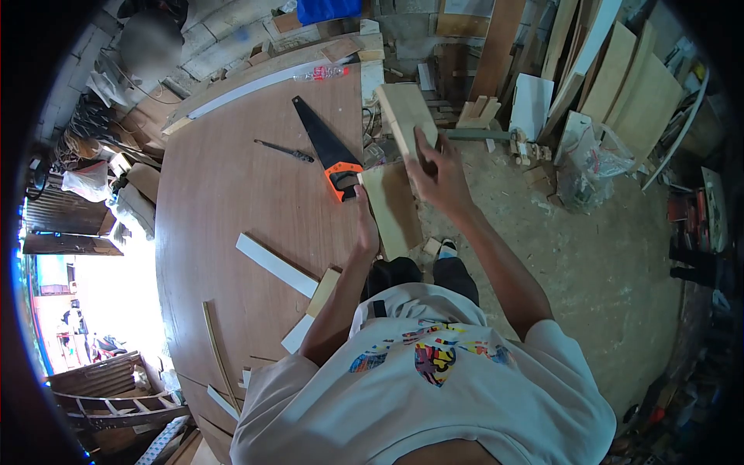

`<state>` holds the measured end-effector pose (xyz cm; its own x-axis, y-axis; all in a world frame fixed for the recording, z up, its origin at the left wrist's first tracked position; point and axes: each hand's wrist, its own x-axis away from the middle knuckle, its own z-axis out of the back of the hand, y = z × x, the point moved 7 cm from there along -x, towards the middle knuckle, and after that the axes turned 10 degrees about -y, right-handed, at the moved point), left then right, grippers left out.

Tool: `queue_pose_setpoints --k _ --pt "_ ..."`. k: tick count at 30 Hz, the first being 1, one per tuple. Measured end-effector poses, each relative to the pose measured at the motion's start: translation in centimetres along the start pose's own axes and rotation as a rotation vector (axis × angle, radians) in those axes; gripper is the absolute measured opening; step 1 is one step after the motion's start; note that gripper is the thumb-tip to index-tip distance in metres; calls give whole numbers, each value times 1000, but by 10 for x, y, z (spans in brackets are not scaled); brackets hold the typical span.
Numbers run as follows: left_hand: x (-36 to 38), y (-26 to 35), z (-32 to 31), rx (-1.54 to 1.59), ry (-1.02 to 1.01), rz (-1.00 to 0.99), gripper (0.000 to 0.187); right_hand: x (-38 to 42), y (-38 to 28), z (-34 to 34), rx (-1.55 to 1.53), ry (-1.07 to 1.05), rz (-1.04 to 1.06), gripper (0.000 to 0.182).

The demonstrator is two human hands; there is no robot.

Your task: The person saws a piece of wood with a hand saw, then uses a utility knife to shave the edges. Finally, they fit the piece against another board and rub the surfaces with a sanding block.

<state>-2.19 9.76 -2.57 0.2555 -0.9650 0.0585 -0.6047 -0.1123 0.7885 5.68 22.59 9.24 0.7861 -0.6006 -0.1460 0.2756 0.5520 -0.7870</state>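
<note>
One board (pixel 397 213) is getting gripped by the left hand (pixel 367 223), apparently for steadiness; the right hand (pixel 442 174) is clasping a wooden block (pixel 406 115) at twelve o'clock!

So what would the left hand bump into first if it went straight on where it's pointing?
Probably the saw's orange handle, just ahead of the left hand in this view, though the hand may be higher and pass over it.

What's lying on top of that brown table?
A saw, a thin dark tool, a bottle by the far edge and several strips. The left arm and shirt cover part of the near side; whatever lies there cannot be seen.
</note>
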Motion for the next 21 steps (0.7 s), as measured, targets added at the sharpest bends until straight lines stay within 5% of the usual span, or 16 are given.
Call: queue_pose_setpoints --k 2,4,6,7,10,13,16,17,21 --pt "2 14 -4 -16 138 -139 72 27 -33 -5 14 36 237 55" --pt "-3 25 -34 68 33 -64 70 33 -53 -9 136 10 359 54" --pt "-5 7 -12 -149 147 -131 68 23 -35 -17 244 64 279 53" --pt "-6 4 -5 -254 116 -112 68 8 -18 -14 15 60 146 52" --pt "-2 1 1 -142 63 -100 70 -3 -12 1 -160 49 60 51" --pt "-2 2 7 -164 122 -100 71 31 -62 0 159 41 319 49" --pt "4 3 8 -403 191 -126 67 15 -46 -7 166 68 259 50" --pt "6 6 8 -526 227 -145 65 -2 -15 -12 -400 -181 -112 51" --pt "8 27 2 -667 50 -125 66 0 -18 3 -294 -85 23 48"
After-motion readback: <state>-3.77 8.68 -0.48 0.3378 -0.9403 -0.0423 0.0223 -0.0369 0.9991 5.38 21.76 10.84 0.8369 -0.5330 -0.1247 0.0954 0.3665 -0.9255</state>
